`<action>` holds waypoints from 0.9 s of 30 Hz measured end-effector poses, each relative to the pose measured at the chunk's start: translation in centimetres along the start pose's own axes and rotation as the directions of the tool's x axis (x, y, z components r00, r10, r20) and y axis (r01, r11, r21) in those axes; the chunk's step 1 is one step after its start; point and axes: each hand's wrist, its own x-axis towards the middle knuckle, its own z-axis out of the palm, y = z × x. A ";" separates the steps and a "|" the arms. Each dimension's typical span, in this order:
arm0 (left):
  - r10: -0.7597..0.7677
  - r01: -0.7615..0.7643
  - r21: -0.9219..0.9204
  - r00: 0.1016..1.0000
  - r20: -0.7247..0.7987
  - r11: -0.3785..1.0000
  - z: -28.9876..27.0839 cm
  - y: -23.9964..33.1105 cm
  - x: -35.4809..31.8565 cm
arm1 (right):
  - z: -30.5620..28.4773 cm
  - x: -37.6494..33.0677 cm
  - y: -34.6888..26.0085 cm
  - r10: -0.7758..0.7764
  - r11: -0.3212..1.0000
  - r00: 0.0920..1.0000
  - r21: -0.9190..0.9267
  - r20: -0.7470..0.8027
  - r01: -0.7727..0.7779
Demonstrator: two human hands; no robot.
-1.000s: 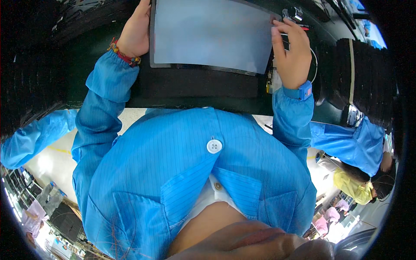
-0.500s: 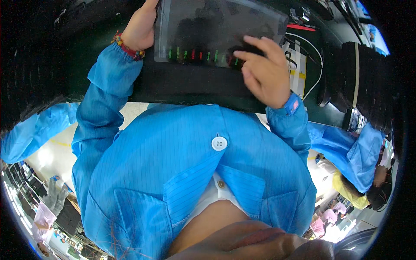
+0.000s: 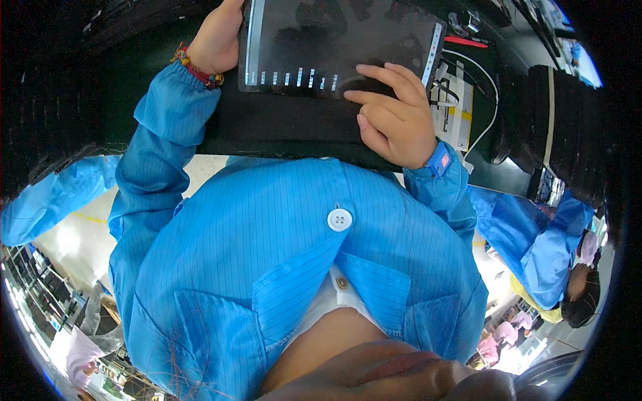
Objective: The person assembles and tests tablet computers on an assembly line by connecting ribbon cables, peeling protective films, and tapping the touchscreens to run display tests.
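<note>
A flat tablet with a lit dark screen lies tilted over the dark work surface in front of me. Small pale columns of text run along its near side, and light strips edge its left and right. My left hand grips the left edge; its fingertips are partly hidden and cut off by the picture's top. Over the lower right of the screen is my right hand, holding nothing. Its fingers are apart, several of them stretched toward the glass. Whether a fingertip touches the glass I cannot tell.
Right of the tablet lie a white cable, a red slender tool and a small metallic cylinder. A white and yellow flat item sits by the right hand. People in blue work clothes are at both sides.
The screen has switched from coloured text on grey to pale text on black with light side strips. My right hand has shifted slightly left and down. My left hand stays put.
</note>
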 end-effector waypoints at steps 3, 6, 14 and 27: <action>0.014 -0.014 0.008 1.000 -0.015 1.000 0.0 0.1 -0.2 | 0.1 0.1 0.1 0.012 1.000 1.000 -0.023 -0.021 -0.012; 0.020 -0.019 0.033 1.000 -0.021 0.999 0.3 0.4 -0.4 | 0.0 0.6 0.3 0.064 0.995 0.997 -0.074 -0.033 -0.066; 0.028 -0.024 0.073 0.998 -0.057 0.997 0.6 0.6 -0.8 | 2.1 3.4 -1.4 -0.102 0.995 0.994 -0.003 -0.025 0.102; 0.030 -0.027 0.062 0.999 -0.046 0.998 -0.4 0.9 -1.2 | 4.5 5.2 -2.4 -0.161 0.987 0.987 -0.005 -0.021 0.161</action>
